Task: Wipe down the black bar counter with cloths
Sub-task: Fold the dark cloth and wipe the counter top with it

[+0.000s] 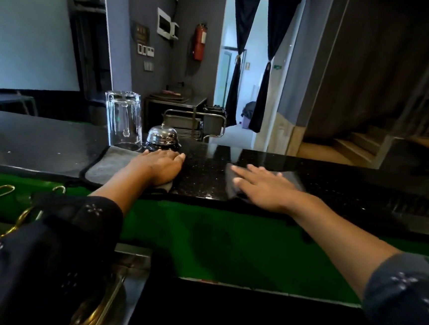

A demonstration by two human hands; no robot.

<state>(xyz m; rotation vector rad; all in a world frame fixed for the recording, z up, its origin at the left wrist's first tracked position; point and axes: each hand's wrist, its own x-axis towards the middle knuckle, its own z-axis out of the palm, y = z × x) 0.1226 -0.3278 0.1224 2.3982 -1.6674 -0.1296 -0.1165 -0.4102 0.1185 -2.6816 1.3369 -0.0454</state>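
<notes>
Counter [207, 172]: black, speckled, glossy, spanning the view beyond a green ledge [228, 231]
Left cloth [109, 164]: grey, dark-edged, flat on the counter near its front edge
Right cloth [291, 178]: grey, blurred, on the counter, well apart from the left one
Glass [123, 119]: clear, upturned, just behind the left cloth
Bell [162, 138]: chrome, beside the glass
Left hand [160, 166]: flat, fingers straight, pressing the left cloth
Right hand [263, 186]: fingers spread, pressing the right cloth

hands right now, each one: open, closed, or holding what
Left hand: open, fingers flat, pressing the light grey cloth.
Right hand: open, fingers spread, pressing the dark grey cloth.
</notes>
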